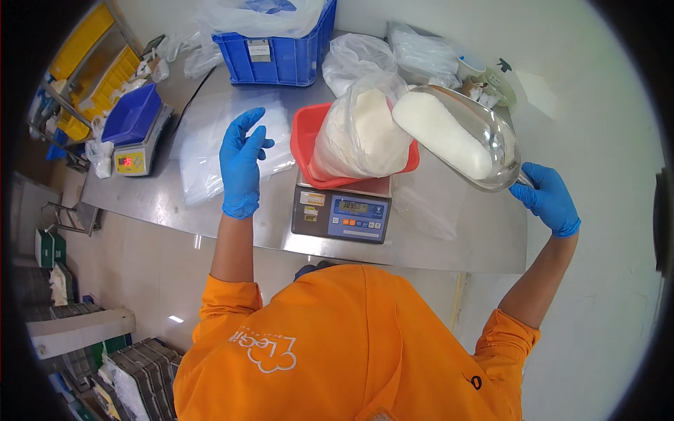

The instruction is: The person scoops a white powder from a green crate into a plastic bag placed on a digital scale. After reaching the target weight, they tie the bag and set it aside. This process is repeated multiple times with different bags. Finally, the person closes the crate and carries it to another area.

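In my blue-gloved right hand is the handle of a large metal scoop. White powder fills much of the scoop, and its front end reaches the right side of an open clear plastic bag. Off-white powder nearly fills that bag, which stands in a red tray. Under the tray is a digital scale with a lit display. My left hand, also gloved in blue, hovers left of the tray with fingers apart and nothing in it.
Flat clear plastic bags lie on the steel table by my left hand. A blue crate stands behind, with filled plastic bags beside it. At the left, a second scale bears a blue tray. A wall bounds the right.
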Demonstrator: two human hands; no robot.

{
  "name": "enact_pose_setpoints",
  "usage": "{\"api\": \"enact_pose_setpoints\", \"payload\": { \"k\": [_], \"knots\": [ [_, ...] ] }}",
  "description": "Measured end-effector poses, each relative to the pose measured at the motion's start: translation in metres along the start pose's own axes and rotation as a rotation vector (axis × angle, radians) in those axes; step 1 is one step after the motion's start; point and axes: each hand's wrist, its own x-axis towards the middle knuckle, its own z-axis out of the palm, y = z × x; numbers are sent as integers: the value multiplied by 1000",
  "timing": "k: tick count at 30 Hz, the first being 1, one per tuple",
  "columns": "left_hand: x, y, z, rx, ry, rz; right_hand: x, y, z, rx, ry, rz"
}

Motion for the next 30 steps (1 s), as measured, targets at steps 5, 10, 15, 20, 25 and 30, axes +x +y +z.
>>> {"api": "enact_pose_setpoints", "payload": {
  "k": [5, 10, 15, 20, 25, 30],
  "knots": [
    [-7, -5, 1, -1, 7, -22, 13, -18, -9, -218, 56, -126],
    [-16, -5, 2, -35, -1, -17, 22, -29, -17, -309, 43, -161],
    [-21, -5, -5, -5, 38, -13, 20, -10, -6, -52, -15, -68],
    [-22, -3, -10, -4, 54, -30, 23, 31, 17, 144, -43, -67],
    [-23, 2, -4, 14, 32, -6, 34, 19, 32, 138, -80, -92],
    [-33, 7, -1, 36, 51, 19, 21, 24, 19, 151, -64, -101]
  ]
}}
